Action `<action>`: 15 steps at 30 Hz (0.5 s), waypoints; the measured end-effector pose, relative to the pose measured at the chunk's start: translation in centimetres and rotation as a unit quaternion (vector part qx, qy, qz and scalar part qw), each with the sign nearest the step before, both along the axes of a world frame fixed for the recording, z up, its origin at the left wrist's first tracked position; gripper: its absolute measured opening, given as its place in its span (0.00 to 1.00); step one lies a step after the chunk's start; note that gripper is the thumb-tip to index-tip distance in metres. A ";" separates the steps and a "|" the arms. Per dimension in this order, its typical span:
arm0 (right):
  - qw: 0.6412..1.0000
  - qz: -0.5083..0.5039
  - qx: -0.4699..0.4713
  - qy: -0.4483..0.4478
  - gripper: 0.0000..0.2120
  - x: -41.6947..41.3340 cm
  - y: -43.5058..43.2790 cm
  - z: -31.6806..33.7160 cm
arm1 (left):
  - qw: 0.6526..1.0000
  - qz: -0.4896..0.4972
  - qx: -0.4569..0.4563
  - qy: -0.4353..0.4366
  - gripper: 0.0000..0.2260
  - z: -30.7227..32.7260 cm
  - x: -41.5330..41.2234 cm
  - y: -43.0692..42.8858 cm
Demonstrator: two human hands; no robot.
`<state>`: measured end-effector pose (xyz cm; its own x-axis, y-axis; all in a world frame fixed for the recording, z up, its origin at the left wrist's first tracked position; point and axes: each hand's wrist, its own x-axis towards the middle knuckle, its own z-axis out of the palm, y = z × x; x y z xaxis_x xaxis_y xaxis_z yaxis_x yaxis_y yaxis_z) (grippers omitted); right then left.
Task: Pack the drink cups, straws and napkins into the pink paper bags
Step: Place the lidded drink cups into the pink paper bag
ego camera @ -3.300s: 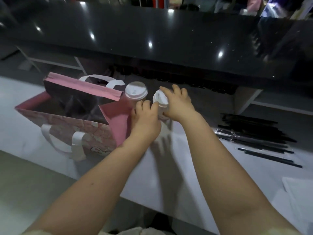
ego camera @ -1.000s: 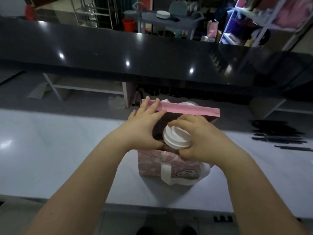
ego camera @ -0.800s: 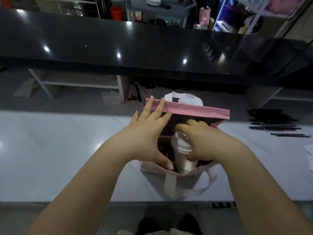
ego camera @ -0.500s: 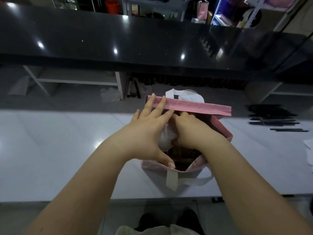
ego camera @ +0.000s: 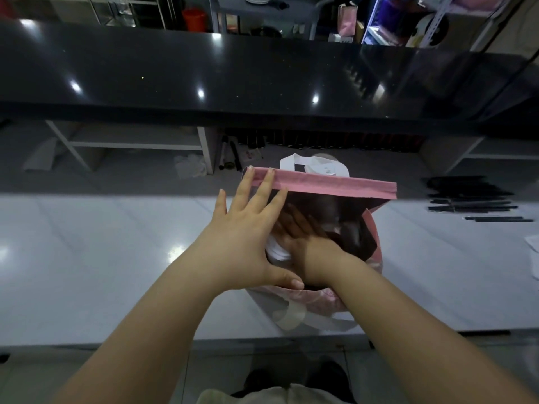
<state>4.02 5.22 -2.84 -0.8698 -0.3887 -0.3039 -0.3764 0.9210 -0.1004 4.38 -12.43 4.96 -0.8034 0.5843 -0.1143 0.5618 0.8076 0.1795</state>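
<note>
Right hand (ego camera: 309,249) now deeper inside pink bag (ego camera: 335,186), over lidded cup (ego camera: 277,253), fingers' (ego camera: 297,225) hold unclear; left hand (ego camera: 242,243) straight-fingered on rim.

— What sort of place is this?

— It looks like a drinks shop, seen from the staff side of the service counter. A white worktop (ego camera: 87,258) runs across the near side, and a raised glossy black counter (ego camera: 204,77) stands along its far edge.

— What else shows it?

— The black straws (ego camera: 466,196) heaped at the right, a pink paper bag (ego camera: 335,185) with white handles in the middle, and a lidded cup (ego camera: 325,170) just behind it. Far beyond the counter stand metal racks (ego camera: 131,7), a red bucket (ego camera: 194,17) and stocked shelves (ego camera: 408,21).
</note>
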 end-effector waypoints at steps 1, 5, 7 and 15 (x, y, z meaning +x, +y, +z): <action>1.000 -0.001 -0.001 -0.005 0.47 0.0 0.0 -0.3 | 1.000 0.002 -0.001 0.005 0.60 -0.1 0.1 0.0; 1.000 -0.008 0.004 -0.019 0.46 0.1 -0.5 -1.1 | 1.000 0.010 -0.003 0.011 0.60 -0.5 0.4 -0.2; 1.000 -0.012 0.006 -0.025 0.47 0.0 -0.5 -1.3 | 1.000 0.014 -0.002 0.014 0.60 -0.7 0.5 -0.3; 0.998 -0.002 0.040 -0.058 0.47 -0.5 -0.2 -0.3 | 1.000 0.015 -0.002 0.014 0.58 -0.3 -0.5 0.2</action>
<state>3.49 5.06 -3.16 -0.8281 -0.3564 -0.4326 -0.3632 0.9291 -0.0702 3.89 -12.25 4.65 -0.8240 0.5589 -0.0932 0.5415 0.8252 0.1609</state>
